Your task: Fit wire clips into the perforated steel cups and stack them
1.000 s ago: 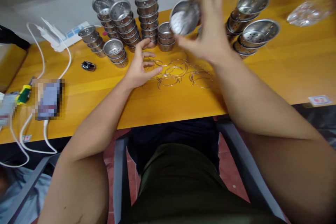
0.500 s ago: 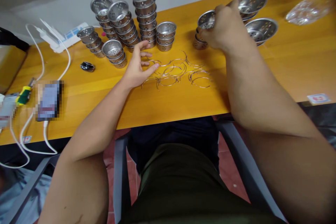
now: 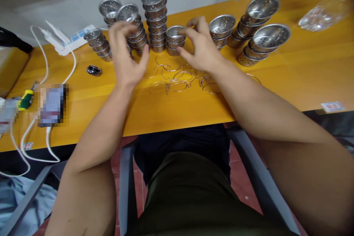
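Note:
I sit at a yellow wooden table (image 3: 304, 70). My left hand (image 3: 125, 57) hovers above it with fingers apart and nothing seen in them, in front of stacks of perforated metal cups (image 3: 132, 22). My right hand (image 3: 200, 46) is also off the table, fingers stretched out, its fingertips close to a short stack of cups (image 3: 174, 40). Several thin wire rings (image 3: 177, 81) lie loose on the table under and between both hands. A tall cup stack (image 3: 155, 18) stands behind them. Wider perforated bowls (image 3: 269, 37) and another cup stack (image 3: 221, 29) stand to the right.
A white power strip (image 3: 69, 38) with white cables (image 3: 44, 66) lies at the left, beside a phone (image 3: 51, 103) and a small black object (image 3: 93, 70). A clear plastic bag (image 3: 320, 13) lies far right. A small card (image 3: 332, 106) sits at the table's front edge.
My right hand set a metal cup onto the right-hand stack, let go and moved left toward the short stack. My left hand lifted off the wire rings and rose in front of the cup stacks.

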The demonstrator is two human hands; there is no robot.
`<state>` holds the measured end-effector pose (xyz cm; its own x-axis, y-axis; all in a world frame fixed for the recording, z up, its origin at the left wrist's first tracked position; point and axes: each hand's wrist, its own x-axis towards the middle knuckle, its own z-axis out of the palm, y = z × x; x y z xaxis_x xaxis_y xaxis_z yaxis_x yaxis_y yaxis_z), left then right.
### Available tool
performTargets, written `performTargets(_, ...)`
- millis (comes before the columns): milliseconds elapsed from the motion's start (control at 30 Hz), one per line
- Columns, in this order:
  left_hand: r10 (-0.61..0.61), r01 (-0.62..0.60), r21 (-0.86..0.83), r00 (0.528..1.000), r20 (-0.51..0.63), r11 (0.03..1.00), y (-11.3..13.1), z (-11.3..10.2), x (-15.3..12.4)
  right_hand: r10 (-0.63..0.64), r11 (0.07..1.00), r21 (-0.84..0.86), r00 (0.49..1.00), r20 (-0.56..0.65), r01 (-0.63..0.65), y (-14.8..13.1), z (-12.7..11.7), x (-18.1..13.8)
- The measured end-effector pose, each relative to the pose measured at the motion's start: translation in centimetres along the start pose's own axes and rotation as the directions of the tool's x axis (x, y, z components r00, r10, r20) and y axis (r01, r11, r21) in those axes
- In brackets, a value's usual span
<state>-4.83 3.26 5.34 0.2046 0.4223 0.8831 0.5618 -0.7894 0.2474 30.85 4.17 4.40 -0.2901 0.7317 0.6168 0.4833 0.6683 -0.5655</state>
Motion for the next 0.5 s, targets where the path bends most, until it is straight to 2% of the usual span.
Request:
performTargets(67,-0.02,0.041,0.126,0.987,-0.162,0.991,-2.9,-0.8,-0.2,-0.008,1.0,0.01,1.0,-0.011,0.008,0.3,-0.3,-0.1)
performTargets(167,-0.256,0.284,0.165,0.951,-0.176,0.944,-8.9,-0.2,-2.4,-0.008,1.0,0.024,1.0,-0.029,0.009,0.4,-0.8,-0.3)
performTargets(267,-0.42,0.443,0.145,0.893,-0.163,0.885,-13.7,0.7,-4.6,-0.001,0.999,0.052,1.0,-0.027,0.003,0.6,-0.9,-0.4)
performTargets(333,-0.454,0.469,0.161,0.882,-0.125,0.868,-15.2,0.6,-5.3,-0.005,0.996,0.091,1.0,-0.004,0.005,0.8,-0.8,-0.3)
performTargets(433,-0.499,0.494,0.133,0.867,-0.002,0.859,-15.7,-0.4,-5.2,-0.003,0.993,0.122,1.0,-0.031,0.006,0.7,-0.5,-0.2)
performTargets(500,-0.591,0.574,0.185,0.805,0.052,0.798,-15.5,-0.9,-4.7,-0.013,0.992,0.126,0.998,-0.066,0.021,0.4,-0.5,-0.1)
